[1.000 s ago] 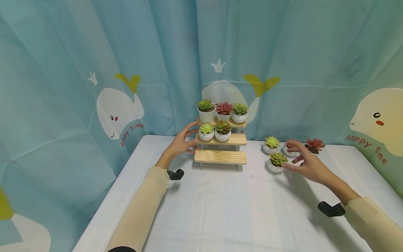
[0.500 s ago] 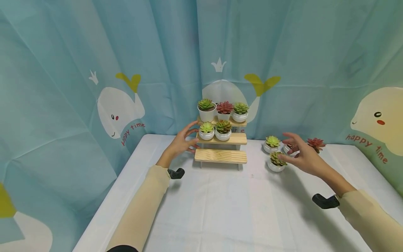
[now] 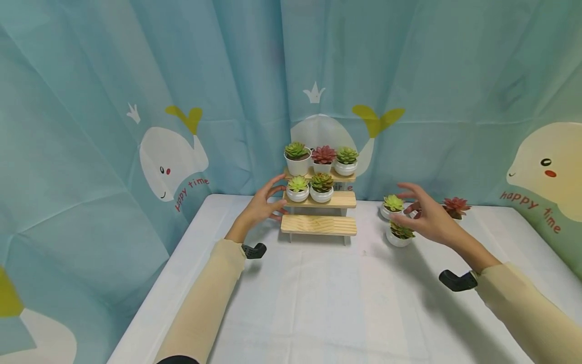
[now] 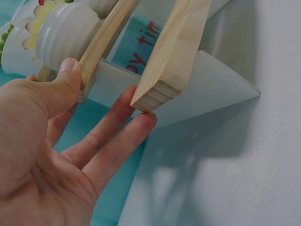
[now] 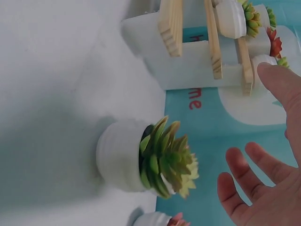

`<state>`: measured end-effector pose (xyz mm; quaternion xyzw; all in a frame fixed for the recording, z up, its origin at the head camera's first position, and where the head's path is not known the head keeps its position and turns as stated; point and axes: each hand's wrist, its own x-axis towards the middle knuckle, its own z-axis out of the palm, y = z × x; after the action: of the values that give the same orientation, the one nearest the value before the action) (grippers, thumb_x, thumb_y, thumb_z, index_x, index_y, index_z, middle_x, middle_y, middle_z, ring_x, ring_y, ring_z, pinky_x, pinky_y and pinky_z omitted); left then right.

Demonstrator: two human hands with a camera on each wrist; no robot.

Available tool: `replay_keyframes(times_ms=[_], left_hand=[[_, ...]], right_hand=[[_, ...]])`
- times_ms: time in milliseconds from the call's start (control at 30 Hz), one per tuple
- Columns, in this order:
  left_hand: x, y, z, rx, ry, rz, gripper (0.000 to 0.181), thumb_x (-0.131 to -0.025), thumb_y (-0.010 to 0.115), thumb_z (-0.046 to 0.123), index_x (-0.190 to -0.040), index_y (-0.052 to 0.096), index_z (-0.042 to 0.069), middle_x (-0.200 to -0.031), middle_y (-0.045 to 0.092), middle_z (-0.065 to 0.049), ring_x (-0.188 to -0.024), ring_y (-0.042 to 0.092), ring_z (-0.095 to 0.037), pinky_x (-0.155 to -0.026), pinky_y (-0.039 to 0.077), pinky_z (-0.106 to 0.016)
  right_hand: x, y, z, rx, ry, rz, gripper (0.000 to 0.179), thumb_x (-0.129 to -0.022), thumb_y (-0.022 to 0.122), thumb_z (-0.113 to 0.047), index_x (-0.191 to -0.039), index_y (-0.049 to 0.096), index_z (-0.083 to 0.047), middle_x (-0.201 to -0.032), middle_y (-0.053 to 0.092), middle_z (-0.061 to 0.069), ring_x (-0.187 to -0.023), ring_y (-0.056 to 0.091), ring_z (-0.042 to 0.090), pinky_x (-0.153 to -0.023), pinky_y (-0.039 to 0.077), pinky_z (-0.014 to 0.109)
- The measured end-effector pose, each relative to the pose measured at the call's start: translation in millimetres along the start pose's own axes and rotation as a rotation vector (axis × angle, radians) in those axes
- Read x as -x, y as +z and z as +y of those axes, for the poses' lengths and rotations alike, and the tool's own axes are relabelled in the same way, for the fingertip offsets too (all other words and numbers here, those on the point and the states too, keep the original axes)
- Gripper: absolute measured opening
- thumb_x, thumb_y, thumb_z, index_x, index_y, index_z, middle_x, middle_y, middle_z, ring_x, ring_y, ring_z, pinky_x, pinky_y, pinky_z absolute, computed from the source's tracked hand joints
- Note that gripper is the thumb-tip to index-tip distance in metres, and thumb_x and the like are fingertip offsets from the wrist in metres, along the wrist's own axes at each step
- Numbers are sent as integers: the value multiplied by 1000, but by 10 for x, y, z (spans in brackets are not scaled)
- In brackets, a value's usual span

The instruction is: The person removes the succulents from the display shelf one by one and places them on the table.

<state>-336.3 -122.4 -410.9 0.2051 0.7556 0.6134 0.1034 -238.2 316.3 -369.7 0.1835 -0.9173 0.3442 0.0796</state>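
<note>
2 Hands, Fingers Spread

Right hand: empty, above and apart from the green plant, which stands on the tabletop beside the wooden stand. Left hand: fingertips against the stand's end. The white pot is probably light, stiff, slippery; leaves likely bend, so the pot's rounded sides suit holding.

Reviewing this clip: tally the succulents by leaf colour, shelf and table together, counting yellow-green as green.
Green succulents: 6
Red succulents: 3, one mostly hidden by the right hand in the head view
Total: 9
</note>
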Motion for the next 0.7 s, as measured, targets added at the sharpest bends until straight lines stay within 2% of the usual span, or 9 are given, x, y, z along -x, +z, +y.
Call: replay_keyframes(times_ms=[133, 400, 567, 700], left_hand=[[-19, -1, -11, -2, -1, 0, 76, -102, 66, 12, -163, 28, 35, -160, 39, -12, -88, 74, -39, -72, 63, -51], [-27, 2, -18, 21, -3, -4, 76, -102, 65, 11, -163, 27, 34, -161, 38, -12, -97, 70, -50, -74, 63, -51], [-24, -7, -21, 13, 0, -3, 76, -102, 65, 11, -163, 27, 34, -160, 38, -12, -95, 70, -49, -74, 63, -52], [-10, -16, -19, 9, 2, -4, 76, -102, 65, 11, -164, 27, 34, -160, 38, -13, -91, 73, -42, -74, 62, -53]], right_hand=[[-42, 17, -30, 3, 19, 0, 82, -95, 77, -30, -160, 29, -13, -143, 53, 26, -97, 62, 28, -72, 53, 24], [-108, 38, -93, 8, 13, 4, 82, -95, 78, -30, -160, 30, -14, -141, 55, 25, -97, 63, 28, -72, 53, 23], [-144, 42, -135, 12, 7, 5, 81, -95, 78, -30, -159, 31, -15, -141, 56, 23, -100, 65, 31, -72, 53, 23], [-193, 80, -151, 3, -1, 6, 81, -94, 79, -29, -158, 32, -14, -141, 56, 24, -103, 66, 36, -73, 54, 23]])
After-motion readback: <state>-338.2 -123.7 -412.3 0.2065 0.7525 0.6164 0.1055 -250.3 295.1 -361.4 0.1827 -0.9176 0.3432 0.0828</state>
